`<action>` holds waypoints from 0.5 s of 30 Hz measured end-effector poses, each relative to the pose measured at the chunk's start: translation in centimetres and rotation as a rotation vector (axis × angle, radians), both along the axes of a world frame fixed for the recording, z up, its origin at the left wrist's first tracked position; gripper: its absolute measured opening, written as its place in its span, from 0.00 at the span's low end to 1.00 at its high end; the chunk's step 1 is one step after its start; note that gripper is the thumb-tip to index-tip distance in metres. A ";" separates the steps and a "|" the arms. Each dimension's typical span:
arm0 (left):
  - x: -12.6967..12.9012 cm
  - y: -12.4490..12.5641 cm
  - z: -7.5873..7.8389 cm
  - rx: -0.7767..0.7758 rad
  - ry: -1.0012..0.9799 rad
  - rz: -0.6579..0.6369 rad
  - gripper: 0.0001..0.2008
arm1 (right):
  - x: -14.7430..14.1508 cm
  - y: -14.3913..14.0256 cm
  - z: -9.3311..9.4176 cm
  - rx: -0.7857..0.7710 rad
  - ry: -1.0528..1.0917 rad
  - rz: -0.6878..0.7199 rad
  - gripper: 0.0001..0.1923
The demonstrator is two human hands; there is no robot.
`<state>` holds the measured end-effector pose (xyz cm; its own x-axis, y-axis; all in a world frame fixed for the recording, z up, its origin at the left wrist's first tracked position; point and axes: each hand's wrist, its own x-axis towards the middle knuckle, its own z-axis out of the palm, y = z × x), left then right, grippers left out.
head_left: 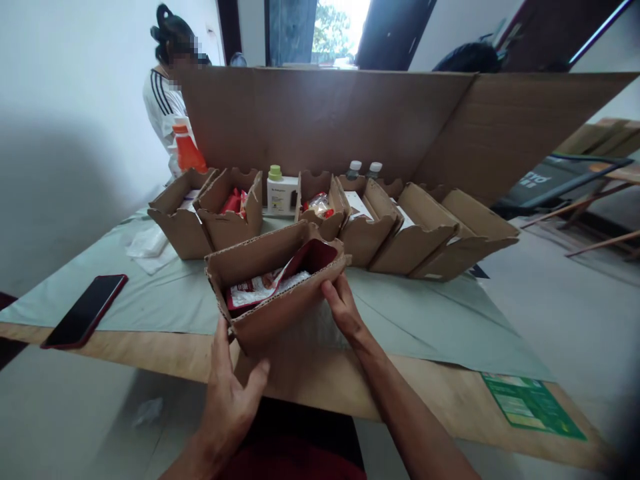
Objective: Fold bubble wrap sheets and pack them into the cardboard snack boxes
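Note:
A small open-topped cardboard box point(285, 319) stands slanted at the near side of the table, between my hands. Inside lies a dark red and silver printed pouch point(255, 288). My left hand point(230, 390) is at the box's near left corner, fingers along the left end and thumb spread in front. My right hand point(344, 307) grips the right end, its thumb on the near wall and the other fingers partly hidden behind. Beyond the box, a row of similar cardboard bins point(233, 227) stands across the table.
A cardboard panel point(325, 113) rises behind the bins. A white bottle with a green cap point(281, 193) and an orange bottle point(187, 150) stand near it. A phone point(87, 310) lies left; a green printed sheet point(533, 405) lies right. Another person point(163, 100) is at the back left.

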<state>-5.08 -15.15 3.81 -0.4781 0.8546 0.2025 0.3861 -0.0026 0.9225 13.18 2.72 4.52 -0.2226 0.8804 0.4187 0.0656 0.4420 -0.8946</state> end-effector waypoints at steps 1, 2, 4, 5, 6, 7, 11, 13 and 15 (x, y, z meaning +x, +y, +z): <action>0.5 -0.6 -0.7 0.006 0.017 0.002 0.42 | -0.7 1.0 -0.3 0.005 0.003 -0.004 0.41; 0.9 -1.1 -1.2 0.016 0.043 0.003 0.43 | -1.4 1.8 -0.5 0.009 0.007 -0.007 0.42; 1.6 -1.8 -2.0 0.041 0.097 -0.003 0.44 | -3.1 3.3 -0.9 0.019 0.022 -0.016 0.43; 1.8 -1.9 -2.2 0.051 0.111 -0.010 0.44 | -4.0 3.9 -1.1 0.025 0.029 -0.020 0.43; 1.9 -1.9 -2.4 0.061 0.117 -0.016 0.44 | -4.9 4.3 -1.2 0.030 0.035 -0.028 0.43; 1.9 -1.8 -2.4 0.072 0.118 -0.021 0.44 | -5.7 4.7 -1.4 0.031 0.038 -0.039 0.43; 1.6 -1.2 -2.8 0.112 0.159 -0.039 0.43 | -7.8 5.7 -2.4 0.012 0.039 -0.099 0.43; 1.4 -0.9 -3.2 0.119 0.199 -0.039 0.43 | -8.3 6.0 -3.0 0.014 0.040 -0.113 0.42; 1.2 -0.6 -3.7 0.115 0.241 -0.028 0.43 | -8.7 6.2 -3.4 0.026 0.048 -0.126 0.41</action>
<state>-3.84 -15.78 0.15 -0.3806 0.8317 0.4043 0.5926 -0.1163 0.7970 4.49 8.87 1.13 -0.0905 0.8890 0.4488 0.0794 0.4557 -0.8866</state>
